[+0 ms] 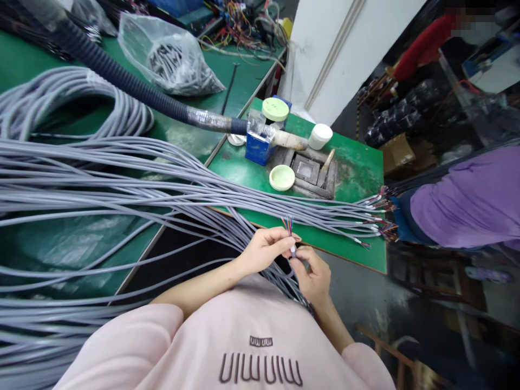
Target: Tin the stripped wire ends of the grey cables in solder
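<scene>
Close to my body, at the green table's front edge, both my hands pinch the stripped end of a grey multi-core cable [294, 251]. Thin coloured wires [288, 223] fan upward from its end, above a white band. My left hand [271, 245] has thumb and fingers closed around the white band below the wires. Just under it, my right hand [312, 271] grips the grey jacket. A thick bundle of similar grey cables [260, 203] lies across the table behind my hands, with stripped ends [377, 216] at the right.
Beyond the bundle sit a solder pot [306, 169], a pale green dish [281, 177], a white cup [320, 136] and a blue box [257, 149]. A black hose [146, 97] crosses from upper left. Coiled cable [73, 103] lies left. A person in purple [467, 195] is at the right.
</scene>
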Available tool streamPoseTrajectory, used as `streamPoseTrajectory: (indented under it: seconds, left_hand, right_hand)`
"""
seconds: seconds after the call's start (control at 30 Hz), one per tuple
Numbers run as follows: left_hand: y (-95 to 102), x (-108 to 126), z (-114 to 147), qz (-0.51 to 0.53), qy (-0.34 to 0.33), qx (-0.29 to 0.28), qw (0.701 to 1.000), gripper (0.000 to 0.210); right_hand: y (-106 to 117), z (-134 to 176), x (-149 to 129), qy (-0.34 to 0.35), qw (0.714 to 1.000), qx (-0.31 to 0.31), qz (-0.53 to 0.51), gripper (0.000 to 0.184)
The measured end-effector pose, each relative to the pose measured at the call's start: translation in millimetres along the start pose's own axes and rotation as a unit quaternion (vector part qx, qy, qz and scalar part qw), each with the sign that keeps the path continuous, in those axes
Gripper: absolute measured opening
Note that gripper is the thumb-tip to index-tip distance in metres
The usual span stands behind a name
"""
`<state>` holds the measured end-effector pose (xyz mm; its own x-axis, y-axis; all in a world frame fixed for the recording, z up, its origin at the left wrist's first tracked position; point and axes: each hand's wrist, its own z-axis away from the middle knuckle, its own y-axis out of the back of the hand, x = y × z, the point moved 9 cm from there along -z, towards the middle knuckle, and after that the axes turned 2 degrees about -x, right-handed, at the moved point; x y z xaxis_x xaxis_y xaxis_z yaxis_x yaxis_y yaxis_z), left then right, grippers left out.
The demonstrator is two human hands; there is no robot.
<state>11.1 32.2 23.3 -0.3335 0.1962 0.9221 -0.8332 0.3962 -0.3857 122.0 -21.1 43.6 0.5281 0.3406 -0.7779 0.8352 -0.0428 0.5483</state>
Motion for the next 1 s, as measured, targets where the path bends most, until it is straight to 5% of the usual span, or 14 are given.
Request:
streamPoseTrajectory:
  seconds: [0.43,1.0]
  left_hand:
    - [3.0,1,2,-0.011,-0.031,0.018,0.999,0.04]
    - [-0.4,-29,4,0.183,0.1,0.026,0.978,0.041]
  right_hand:
    - [-3,3,-1,0.015,1.0,0.001,0.005,0.008]
    - [-1,1,-5,0.014,1.0,0.006,-0.026,0.009]
